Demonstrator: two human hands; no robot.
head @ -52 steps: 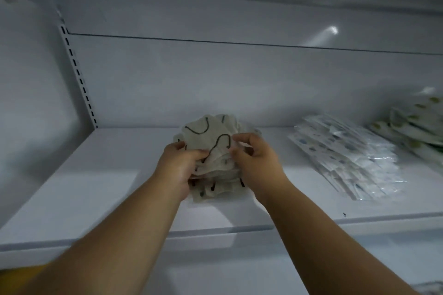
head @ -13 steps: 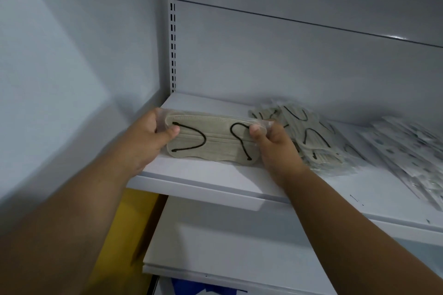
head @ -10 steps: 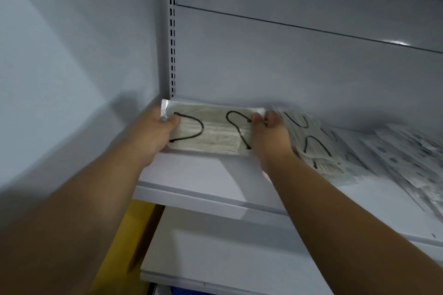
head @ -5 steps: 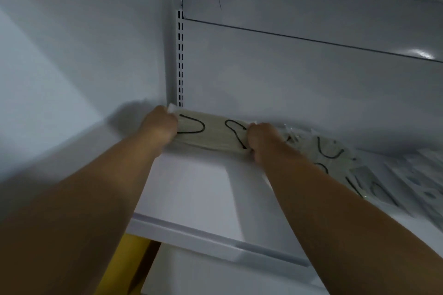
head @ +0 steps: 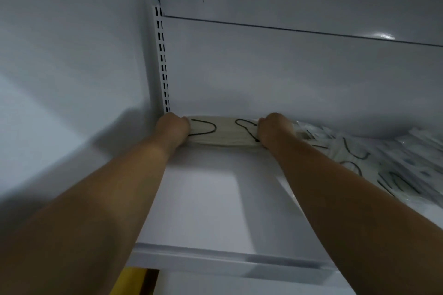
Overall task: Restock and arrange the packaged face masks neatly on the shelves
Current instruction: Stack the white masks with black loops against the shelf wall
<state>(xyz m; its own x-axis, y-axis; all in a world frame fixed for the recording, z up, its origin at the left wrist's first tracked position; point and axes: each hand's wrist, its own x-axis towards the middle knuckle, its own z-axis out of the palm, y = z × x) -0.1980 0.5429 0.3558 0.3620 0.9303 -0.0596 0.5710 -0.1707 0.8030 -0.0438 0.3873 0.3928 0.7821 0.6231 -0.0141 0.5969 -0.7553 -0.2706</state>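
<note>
Hands are reaching deep into the back left corner of the white shelf [head: 211,201], each one gripping an end of a packaged beige mask [head: 224,132] with black ear loops. The left hand [head: 172,127] is curling round the pack's left end, right against the side panel [head: 72,55] and the slotted upright [head: 163,60]; its fingers are tucked out of sight, so I cannot tell exactly how they are lying. The right hand [head: 275,128] is clutching the right end, knuckles up, fingers folded over the pack's edge. The pack is lying flat on the shelf, its far long side close to the back wall [head: 287,74].

Just beside the right hand, a loose heap of similar beige masks [head: 354,163] is spreading along the shelf, touching or nearly touching the held pack; blur is hiding the join. Further right, paler packs [head: 422,160] are showing only as a smear. Below the shelf's front lip, something yellow [head: 131,281] is peeking out.
</note>
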